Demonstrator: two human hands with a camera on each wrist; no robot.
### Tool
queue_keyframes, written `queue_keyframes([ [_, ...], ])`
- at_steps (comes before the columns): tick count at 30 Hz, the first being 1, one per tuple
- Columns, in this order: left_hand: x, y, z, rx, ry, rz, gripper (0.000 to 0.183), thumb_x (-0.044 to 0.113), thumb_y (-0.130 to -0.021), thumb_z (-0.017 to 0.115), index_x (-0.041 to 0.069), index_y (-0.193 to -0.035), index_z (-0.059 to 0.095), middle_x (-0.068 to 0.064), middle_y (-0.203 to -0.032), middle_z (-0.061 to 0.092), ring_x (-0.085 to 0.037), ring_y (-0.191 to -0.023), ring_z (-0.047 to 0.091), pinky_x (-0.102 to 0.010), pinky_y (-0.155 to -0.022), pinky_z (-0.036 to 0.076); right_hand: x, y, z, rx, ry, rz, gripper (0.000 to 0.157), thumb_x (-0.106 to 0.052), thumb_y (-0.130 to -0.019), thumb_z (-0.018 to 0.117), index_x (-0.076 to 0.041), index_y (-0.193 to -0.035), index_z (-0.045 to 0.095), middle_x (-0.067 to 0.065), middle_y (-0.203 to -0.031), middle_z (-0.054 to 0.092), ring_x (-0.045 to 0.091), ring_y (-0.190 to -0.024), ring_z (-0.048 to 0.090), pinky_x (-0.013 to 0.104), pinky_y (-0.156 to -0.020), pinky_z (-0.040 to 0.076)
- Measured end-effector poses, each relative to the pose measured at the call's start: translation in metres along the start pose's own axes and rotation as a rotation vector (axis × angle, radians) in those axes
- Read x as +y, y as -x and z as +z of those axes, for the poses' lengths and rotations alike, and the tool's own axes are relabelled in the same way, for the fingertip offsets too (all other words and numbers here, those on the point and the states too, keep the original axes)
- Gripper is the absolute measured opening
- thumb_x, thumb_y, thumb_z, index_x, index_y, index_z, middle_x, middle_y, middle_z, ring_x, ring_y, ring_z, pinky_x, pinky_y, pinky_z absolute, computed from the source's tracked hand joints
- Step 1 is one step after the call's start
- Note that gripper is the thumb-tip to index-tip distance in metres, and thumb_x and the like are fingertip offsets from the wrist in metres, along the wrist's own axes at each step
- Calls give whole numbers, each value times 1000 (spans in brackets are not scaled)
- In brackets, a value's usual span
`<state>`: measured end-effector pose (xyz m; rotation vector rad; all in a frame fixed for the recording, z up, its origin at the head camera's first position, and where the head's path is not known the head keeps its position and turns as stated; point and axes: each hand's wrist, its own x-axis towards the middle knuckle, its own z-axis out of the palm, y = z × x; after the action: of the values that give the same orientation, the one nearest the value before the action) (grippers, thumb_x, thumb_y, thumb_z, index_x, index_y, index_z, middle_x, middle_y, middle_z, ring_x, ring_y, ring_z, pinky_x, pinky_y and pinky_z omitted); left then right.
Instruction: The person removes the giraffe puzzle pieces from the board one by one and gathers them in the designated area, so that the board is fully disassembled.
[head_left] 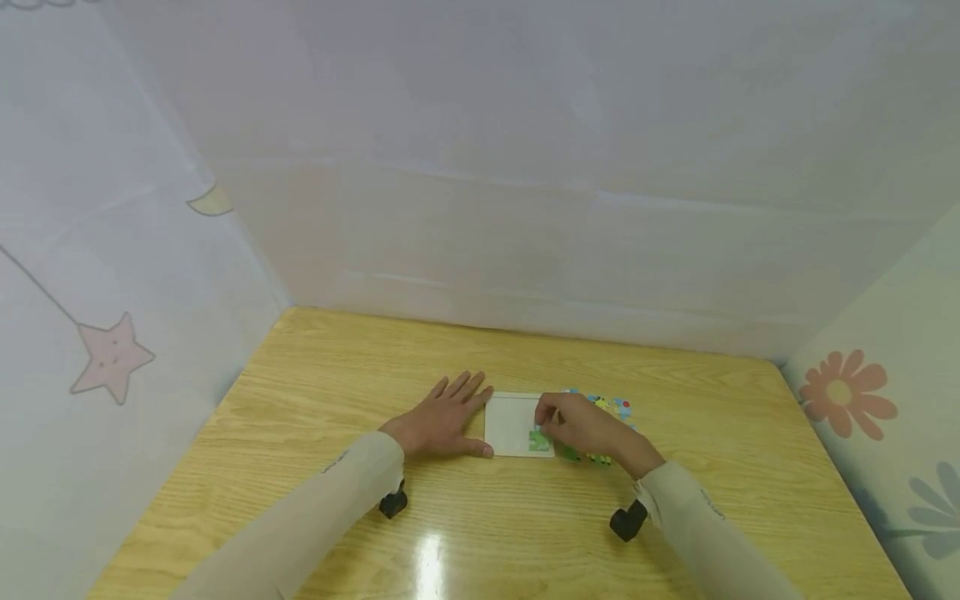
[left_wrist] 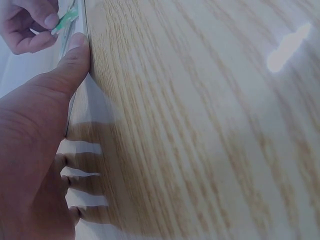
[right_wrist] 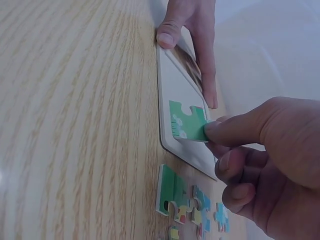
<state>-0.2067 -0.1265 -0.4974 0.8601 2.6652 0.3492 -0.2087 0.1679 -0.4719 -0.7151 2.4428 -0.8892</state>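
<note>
A white puzzle tray (head_left: 506,423) with a raised rim lies on the table. My left hand (head_left: 442,421) rests at its left side with fingers spread, the thumb and fingertips touching the edge. My right hand (head_left: 581,423) pinches a green jigsaw piece (right_wrist: 187,123) between thumb and finger. That piece is over the tray's near right corner, tilted slightly in the right wrist view; whether it touches the tray floor I cannot tell. Several loose jigsaw pieces (right_wrist: 171,190), green, blue, yellow and red, lie right of the tray, partly hidden under my right hand in the head view.
The wooden table (head_left: 480,517) has a light glare near its front. Behind it hangs a pale cloth (head_left: 480,242), with more printed cloth on both sides. A dark wrist-worn device (head_left: 628,521) shows beneath the right cuff, another (head_left: 393,502) beneath the left.
</note>
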Motion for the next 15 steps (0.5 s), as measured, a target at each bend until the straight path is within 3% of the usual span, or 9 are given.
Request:
queue_keyframes([
  [9,0,0,0,-1,-8,-3,106,75,-96,59,16,-173,18,-13,-182,3,-37,-170,4,-63,-137,9,2,7,-1,9,-65,-31,9,-12,-109,60,-9,-110,68,10,-95,73,9,-59,50,24,-54,47],
  [15,0,0,0,-9,-25,3,106,76,-97,57,16,-173,16,-12,-183,1,-36,-170,3,-63,-137,8,4,16,-8,34,-85,-19,7,-14,-109,61,-12,-109,68,9,-96,72,9,-62,49,24,-56,47],
])
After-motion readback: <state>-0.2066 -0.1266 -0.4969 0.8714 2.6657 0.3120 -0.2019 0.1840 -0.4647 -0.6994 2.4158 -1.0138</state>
